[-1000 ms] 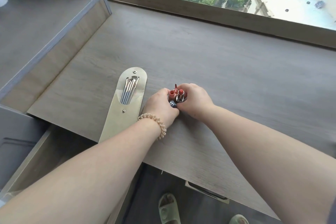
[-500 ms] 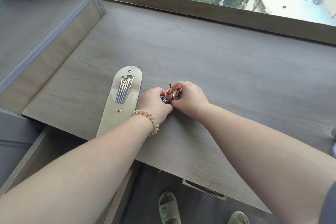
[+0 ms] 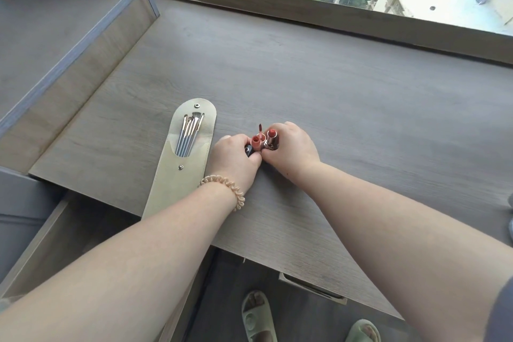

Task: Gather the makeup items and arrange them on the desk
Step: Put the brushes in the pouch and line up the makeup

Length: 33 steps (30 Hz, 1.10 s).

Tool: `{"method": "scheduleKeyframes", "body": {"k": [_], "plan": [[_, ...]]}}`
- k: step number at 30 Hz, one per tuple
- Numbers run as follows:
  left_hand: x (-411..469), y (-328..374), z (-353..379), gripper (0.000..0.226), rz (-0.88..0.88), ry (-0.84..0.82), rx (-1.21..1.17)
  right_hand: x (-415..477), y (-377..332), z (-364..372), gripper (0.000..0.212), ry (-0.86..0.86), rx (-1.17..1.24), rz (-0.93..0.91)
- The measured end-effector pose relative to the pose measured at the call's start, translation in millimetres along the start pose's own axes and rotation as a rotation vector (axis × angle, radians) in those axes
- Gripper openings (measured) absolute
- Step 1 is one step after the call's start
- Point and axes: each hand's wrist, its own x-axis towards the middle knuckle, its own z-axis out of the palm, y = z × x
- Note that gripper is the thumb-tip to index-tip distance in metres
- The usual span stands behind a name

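Note:
Both my hands meet on the wooden desk (image 3: 347, 108) around a small bunch of upright lipsticks. My left hand (image 3: 234, 157) curls round a peach-red lip gloss tube (image 3: 256, 142) and a dark tube (image 3: 249, 150). My right hand (image 3: 291, 148) grips a red lipstick in a metallic case (image 3: 271, 137). A thin applicator wand (image 3: 260, 128) sticks up behind them. To the left lies an open beige pouch (image 3: 177, 175) holding several makeup brushes (image 3: 190, 134).
An open drawer (image 3: 63, 239) juts out under the desk at the lower left, and the pouch overhangs it. A raised shelf (image 3: 55, 25) stands at the left. The window sill (image 3: 333, 16) runs along the back. My sandalled feet (image 3: 258, 316) show on the floor below.
My hands and the lipsticks stay together on the same spot of the desk; the lipsticks have shifted slightly within my fingers. The view has drifted a little.

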Motion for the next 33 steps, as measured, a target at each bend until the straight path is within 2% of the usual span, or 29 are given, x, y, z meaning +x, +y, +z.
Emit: {"method": "scheduleKeyframes", "body": {"k": [7,18,26,33], "plan": [[0.7,-1.2,-0.5,0.016,0.037,0.001,0.033,-0.6,1.4,2.3,0.019,-0.006,0.009,-0.042],[0.3,0.8,1.4,0.017,0.086,0.030,0.037,-8.8,11.9,-2.2,0.021,0.090,0.037,-0.040],[-14.5,56.3,39.3,0.028,0.220,-0.015,0.039,-54.9,71.4,-43.8,0.025,0.290,0.066,0.141],[-47.9,125.5,93.6,0.024,0.289,-0.098,0.033,-112.6,137.0,-81.2,0.020,0.402,0.146,0.270]]}}
